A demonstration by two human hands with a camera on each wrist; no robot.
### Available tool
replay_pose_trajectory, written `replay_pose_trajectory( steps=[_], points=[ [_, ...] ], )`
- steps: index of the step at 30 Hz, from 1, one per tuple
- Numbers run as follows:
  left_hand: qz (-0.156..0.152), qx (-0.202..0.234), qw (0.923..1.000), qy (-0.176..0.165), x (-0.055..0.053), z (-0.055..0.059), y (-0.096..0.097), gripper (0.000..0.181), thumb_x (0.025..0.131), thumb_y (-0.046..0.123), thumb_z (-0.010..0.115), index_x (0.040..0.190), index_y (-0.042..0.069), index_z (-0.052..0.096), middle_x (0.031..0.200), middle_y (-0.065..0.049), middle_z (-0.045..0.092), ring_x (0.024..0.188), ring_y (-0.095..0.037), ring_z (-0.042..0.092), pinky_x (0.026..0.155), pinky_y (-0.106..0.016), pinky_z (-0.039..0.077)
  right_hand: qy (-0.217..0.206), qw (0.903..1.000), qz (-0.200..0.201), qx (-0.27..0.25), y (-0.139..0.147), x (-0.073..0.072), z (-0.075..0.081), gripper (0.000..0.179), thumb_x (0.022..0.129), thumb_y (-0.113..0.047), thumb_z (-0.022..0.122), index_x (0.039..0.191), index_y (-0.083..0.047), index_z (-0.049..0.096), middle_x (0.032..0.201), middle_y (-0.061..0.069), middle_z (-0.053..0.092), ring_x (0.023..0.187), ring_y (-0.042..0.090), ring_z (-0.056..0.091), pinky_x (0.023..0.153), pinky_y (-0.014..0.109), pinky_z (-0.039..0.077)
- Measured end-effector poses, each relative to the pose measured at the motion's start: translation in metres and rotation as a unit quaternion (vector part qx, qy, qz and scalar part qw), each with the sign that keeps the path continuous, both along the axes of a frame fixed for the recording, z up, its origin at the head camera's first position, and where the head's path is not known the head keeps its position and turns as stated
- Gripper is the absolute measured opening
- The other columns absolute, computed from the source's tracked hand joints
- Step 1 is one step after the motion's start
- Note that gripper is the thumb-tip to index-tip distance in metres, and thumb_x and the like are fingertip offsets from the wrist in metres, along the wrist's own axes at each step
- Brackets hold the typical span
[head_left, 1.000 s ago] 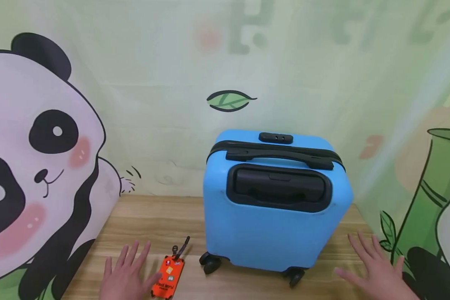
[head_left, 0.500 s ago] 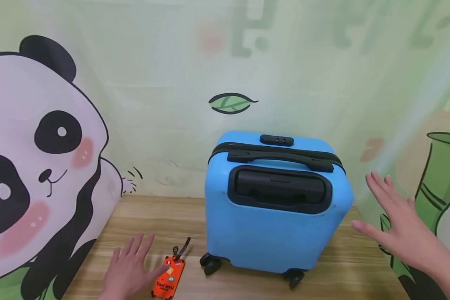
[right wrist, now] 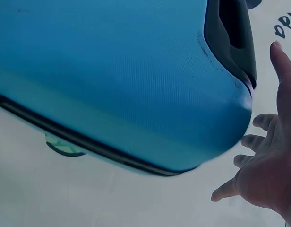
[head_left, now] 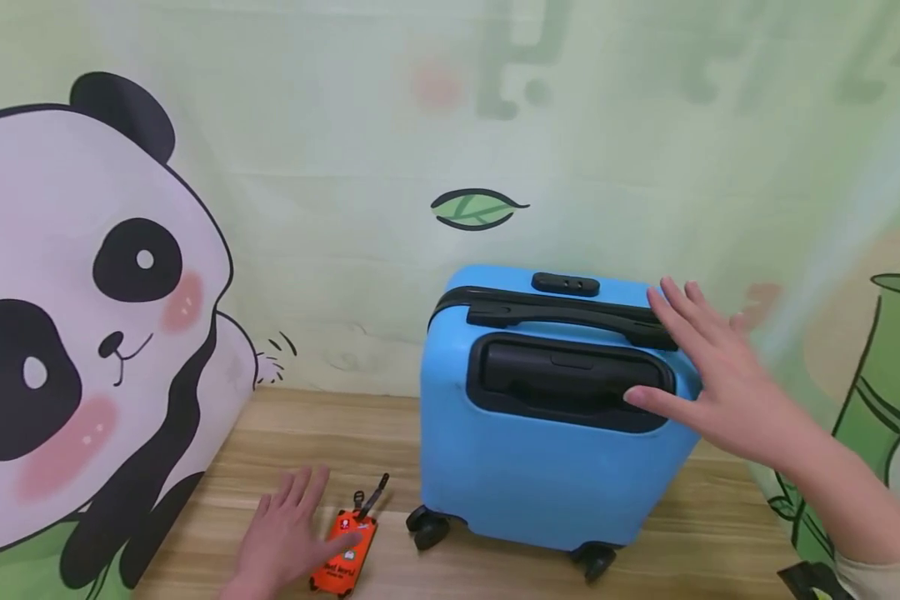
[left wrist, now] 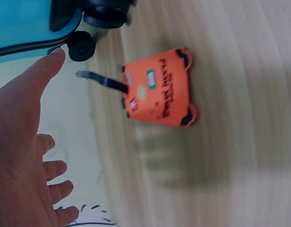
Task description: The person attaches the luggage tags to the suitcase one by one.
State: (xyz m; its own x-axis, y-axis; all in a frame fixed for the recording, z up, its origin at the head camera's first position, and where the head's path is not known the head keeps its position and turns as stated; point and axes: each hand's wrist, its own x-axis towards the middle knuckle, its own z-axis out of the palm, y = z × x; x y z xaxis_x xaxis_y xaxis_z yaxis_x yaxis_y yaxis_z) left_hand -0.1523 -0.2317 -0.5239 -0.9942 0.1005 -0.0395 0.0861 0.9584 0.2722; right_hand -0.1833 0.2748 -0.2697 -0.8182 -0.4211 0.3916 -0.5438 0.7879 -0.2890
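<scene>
A small blue suitcase (head_left: 547,475) stands upright on black wheels (head_left: 429,528), with a black carry handle (head_left: 555,315) across its top edge. My right hand (head_left: 708,367), fingers spread, overlaps its upper right corner in the head view. From the right wrist, a gap shows between that hand (right wrist: 263,161) and the suitcase corner (right wrist: 226,109). An orange luggage tag (head_left: 339,560) with stickers and a dark strap lies flat, left of the suitcase. Beside it my left hand (head_left: 281,533) has its fingers extended and holds nothing; its thumb covers part of the tag in the head view.
The wooden tabletop (head_left: 330,433) extends under the suitcase and tag. Close behind hangs a pale green backdrop (head_left: 330,233) printed with pandas and bamboo. A combination lock (head_left: 566,284) sits on the suitcase top.
My right hand has risen from low at the right and moved left to the suitcase's upper corner. My left hand has shifted slightly. The suitcase and tag stay in place on the table.
</scene>
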Motion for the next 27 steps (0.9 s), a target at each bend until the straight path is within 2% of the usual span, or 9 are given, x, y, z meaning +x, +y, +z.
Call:
replay_pose_trajectory(
  steps=[5, 10, 11, 14, 16, 18, 24, 27],
  points=[
    [0.021, 0.023, 0.9995, -0.005, -0.001, -0.016, 0.008, 0.121, 0.080, 0.079, 0.076, 0.164, 0.001, 0.037, 0.163, -0.033, 0.040, 0.149, -0.058, 0.037, 0.116, -0.080, 0.029, 0.010, 0.9999, 0.011, 0.002, -0.006, -0.008, -0.004, 0.111, 0.090, -0.042, 0.087, 0.173, -0.020, 0.017, 0.180, 0.007, 0.010, 0.166, 0.036, 0.001, 0.120, 0.081, -0.008],
    [0.060, 0.038, 0.9969, -0.034, -0.002, -0.038, 0.015, 0.132, 0.075, 0.087, 0.073, 0.166, 0.001, 0.032, 0.165, -0.033, 0.036, 0.150, -0.059, 0.034, 0.117, -0.080, 0.025, 0.017, 0.9998, 0.011, 0.008, -0.009, -0.013, -0.012, 0.109, 0.090, -0.045, 0.086, 0.172, -0.016, 0.021, 0.179, 0.012, 0.015, 0.165, 0.038, 0.005, 0.121, 0.080, -0.004],
    [0.067, 0.041, 0.9961, -0.040, -0.002, -0.042, 0.017, 0.133, 0.074, 0.088, 0.072, 0.166, 0.001, 0.031, 0.165, -0.034, 0.035, 0.150, -0.059, 0.033, 0.118, -0.080, 0.024, 0.014, 0.9998, 0.010, 0.007, -0.010, -0.013, -0.013, 0.108, 0.090, -0.045, 0.086, 0.172, -0.017, 0.021, 0.179, 0.012, 0.016, 0.165, 0.038, 0.006, 0.122, 0.079, -0.001],
    [0.085, 0.049, 0.9937, -0.054, -0.001, -0.053, 0.022, 0.137, 0.073, 0.091, 0.070, 0.168, 0.001, 0.027, 0.167, -0.034, 0.031, 0.151, -0.060, 0.030, 0.119, -0.080, 0.020, 0.009, 0.9999, -0.001, 0.008, -0.012, -0.011, -0.017, 0.105, 0.091, -0.046, 0.085, 0.172, -0.020, 0.023, 0.178, 0.011, 0.021, 0.162, 0.044, 0.017, 0.121, 0.078, 0.018],
    [0.096, 0.051, 0.9924, -0.057, 0.000, -0.058, 0.025, 0.139, 0.073, 0.091, 0.070, 0.167, 0.000, 0.026, 0.167, -0.035, 0.029, 0.151, -0.060, 0.029, 0.119, -0.080, 0.019, 0.007, 0.9999, -0.008, 0.009, -0.013, -0.010, -0.019, 0.103, 0.092, -0.047, 0.084, 0.172, -0.023, 0.025, 0.177, 0.010, 0.025, 0.157, 0.049, 0.026, 0.115, 0.077, 0.029],
    [0.107, 0.052, 0.9913, -0.056, 0.001, -0.064, 0.028, 0.141, 0.072, 0.092, 0.070, 0.167, -0.002, 0.026, 0.167, -0.035, 0.029, 0.151, -0.059, 0.030, 0.119, -0.080, 0.020, 0.006, 0.9998, -0.013, 0.010, -0.014, -0.010, -0.021, 0.102, 0.092, -0.048, 0.084, 0.172, -0.025, 0.025, 0.176, 0.008, 0.028, 0.152, 0.051, 0.032, 0.110, 0.076, 0.036],
    [0.125, 0.061, 0.9894, -0.043, 0.000, -0.073, 0.037, 0.144, 0.072, 0.093, 0.069, 0.165, -0.007, 0.026, 0.167, -0.036, 0.028, 0.152, -0.058, 0.028, 0.121, -0.078, 0.019, 0.011, 0.9998, -0.016, 0.000, -0.014, -0.010, -0.022, 0.099, 0.093, -0.047, 0.083, 0.172, -0.029, 0.026, 0.175, 0.008, 0.030, 0.154, 0.048, 0.031, 0.109, 0.077, 0.035],
    [0.130, 0.068, 0.9879, -0.050, -0.002, -0.076, 0.040, 0.144, 0.072, 0.094, 0.068, 0.164, -0.009, 0.027, 0.168, -0.037, 0.026, 0.154, -0.058, 0.025, 0.122, -0.077, 0.017, 0.016, 0.9997, -0.017, 0.000, -0.014, -0.011, -0.021, 0.099, 0.093, -0.048, 0.083, 0.172, -0.028, 0.026, 0.174, 0.008, 0.031, 0.154, 0.048, 0.031, 0.109, 0.077, 0.035]
  ],
)
